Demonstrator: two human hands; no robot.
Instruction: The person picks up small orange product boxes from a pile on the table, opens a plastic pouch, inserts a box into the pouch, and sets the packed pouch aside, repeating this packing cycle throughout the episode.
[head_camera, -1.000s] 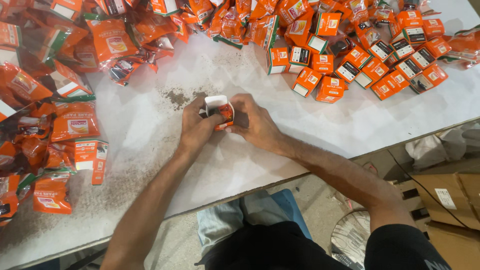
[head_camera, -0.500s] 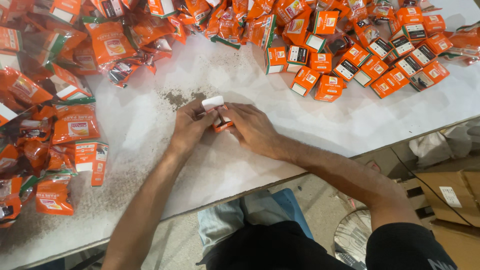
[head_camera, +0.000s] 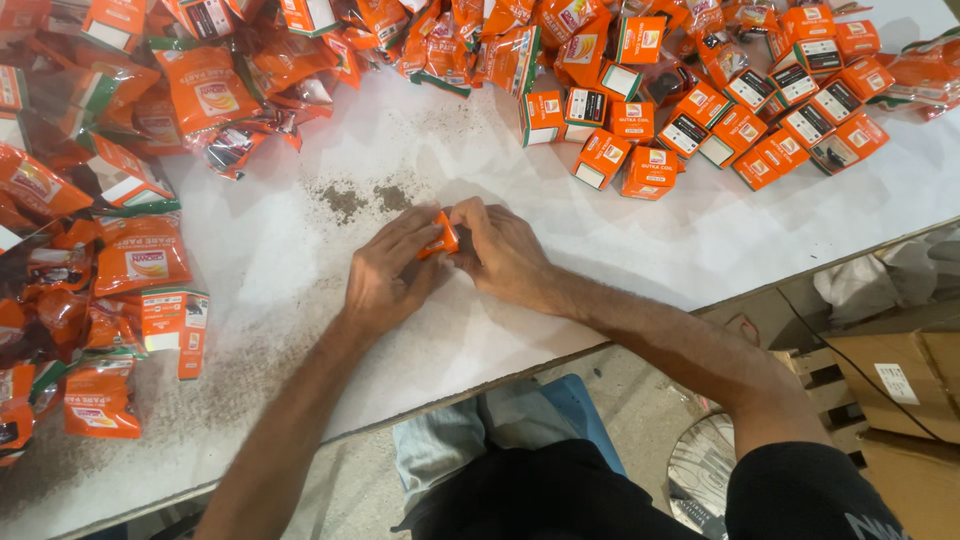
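Note:
A small orange carton (head_camera: 441, 239) sits low over the white table (head_camera: 640, 250), pinched between both my hands. My left hand (head_camera: 388, 274) covers its left side, fingers curled over the top. My right hand (head_camera: 497, 250) presses on its right side, fingers bent around it. Most of the carton is hidden by my fingers; only an orange corner shows.
Rows of closed orange cartons (head_camera: 740, 110) lie at the back right. Orange plastic pouches (head_camera: 120, 260) are heaped along the left and back edges. Dark crumbs (head_camera: 362, 197) mark the table just beyond my hands. Cardboard boxes (head_camera: 905, 390) stand on the floor at right.
The carton's white flap, raised a second ago, is folded down and no longer shows. Both hands have closed in tighter around the carton.

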